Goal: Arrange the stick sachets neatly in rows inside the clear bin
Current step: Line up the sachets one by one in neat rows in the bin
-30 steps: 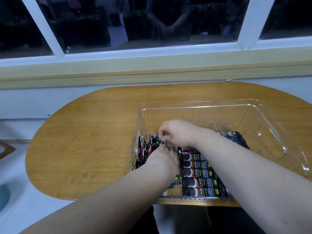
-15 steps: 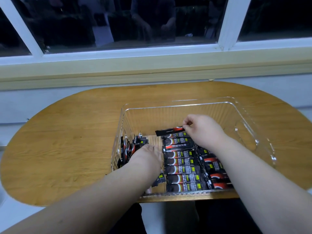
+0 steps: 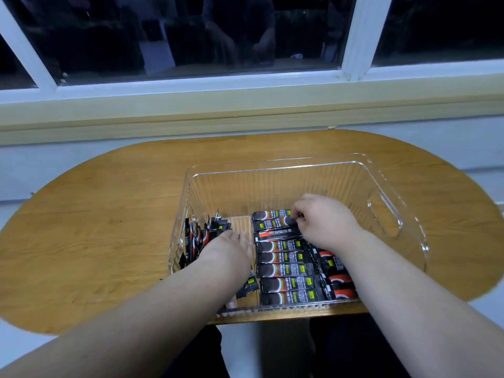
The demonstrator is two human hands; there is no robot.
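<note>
Compared with half a second ago, our right hand (image 3: 324,223) is now setting the farthest sachet (image 3: 270,214), a black foil stick it was holding tilted, down flat at the far end of the middle row (image 3: 283,271). Our left hand (image 3: 227,251) is staying in the loose heap (image 3: 197,236).

From the left, we are looking at one oval wooden table (image 3: 95,241). On it is sitting one clear ribbed plastic bin (image 3: 259,186), which is holding every sachet we can see. Against its left wall the loose heap of black-and-red stick sachets is standing on edge and leaning, and they are overlapping too much for us to count.

Our left forearm is reaching in over the near rim. The left hand is lying palm down on that heap with its fingers dipping among the sachets, and we cannot tell whether they are gripping any.

Past a bare strip of bin floor, the middle row is lying flat, with eight sachets side by side running away from us. Our right hand is arching over its far end, knuckles up and fingers curled, pinching the right tip of the farthest sachet.

Under our right forearm a second row (image 3: 338,279) of orange-marked sachets is showing at least three, partly hidden. One oval handle cut-out (image 3: 384,216) is sitting in the bin's right wall.
</note>
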